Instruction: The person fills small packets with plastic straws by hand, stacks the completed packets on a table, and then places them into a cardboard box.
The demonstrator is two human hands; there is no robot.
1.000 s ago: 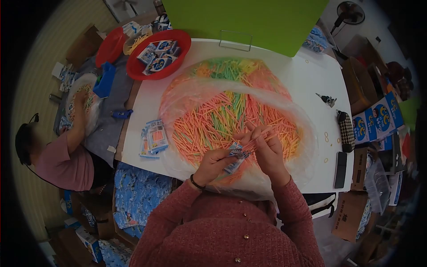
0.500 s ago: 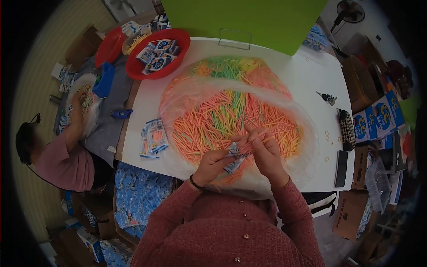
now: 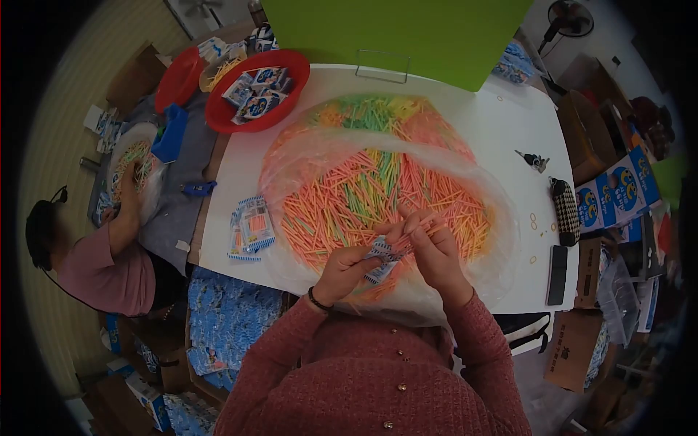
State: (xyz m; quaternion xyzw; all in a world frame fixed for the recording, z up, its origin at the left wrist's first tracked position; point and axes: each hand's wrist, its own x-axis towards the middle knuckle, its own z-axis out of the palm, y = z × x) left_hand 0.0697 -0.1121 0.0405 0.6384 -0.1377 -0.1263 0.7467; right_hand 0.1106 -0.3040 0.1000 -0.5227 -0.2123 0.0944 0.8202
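My left hand holds a small blue-and-white printed packet by its lower part. My right hand grips a bunch of thin pink and orange sticks with their ends at the packet's mouth. Both hands hover over the near edge of a large clear plastic bag spread on the white table, filled with a heap of coloured sticks in orange, pink, green and yellow.
Filled packets lie left of the bag. A red basin of packets stands at the back left, a green board behind. A phone and pouch lie right. Another person works at the left.
My hands have stayed almost in place, the right hand working the sticks slightly lower toward the packet. The person at the left has shifted a hand over their own pile.
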